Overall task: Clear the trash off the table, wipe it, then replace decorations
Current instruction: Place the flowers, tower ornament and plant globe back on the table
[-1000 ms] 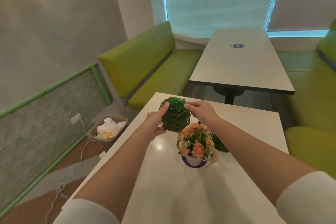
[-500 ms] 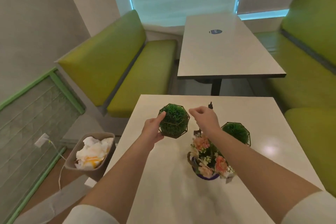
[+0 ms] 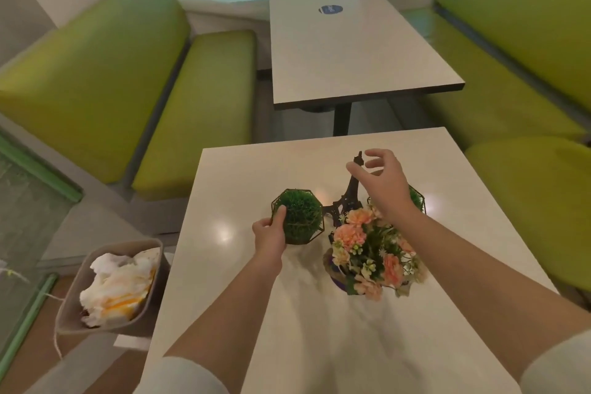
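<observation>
The table (image 3: 256,313) is white and shiny, and I see it from above through the head camera. On it stand a few pretty things, all close together.

My left hand (image 3: 270,235) holds a green grass ball (image 3: 299,216) that sits inside a thin wire frame. My thumb lies up along the ball's left side and my fingers are curled around its lower part, so I am gripping it. The ball's bottom looks like it is on the table or very near it; I cannot tell which.

My right hand (image 3: 382,184) is up in the air with its fingers spread and a little bent. It holds nothing. It hangs just beside the top of a small dark tower (image 3: 350,192), and I cannot tell if a fingertip touches the tip.

The tower stands upright between the grass ball and a second grass ball (image 3: 415,198), which is mostly hidden behind my right wrist. In front of the tower is a pot of flowers (image 3: 371,253), pink and peach with green leaves. My right arm passes above the flowers.

Down on the floor, left of the table, is a bin (image 3: 76,313). It is stuffed with white crumpled paper (image 3: 118,288) that has some orange on it.

Past my table stands another table (image 3: 351,54) with a round blue sticker (image 3: 331,9) on it. Green benches (image 3: 128,80) stand on both sides.
</observation>
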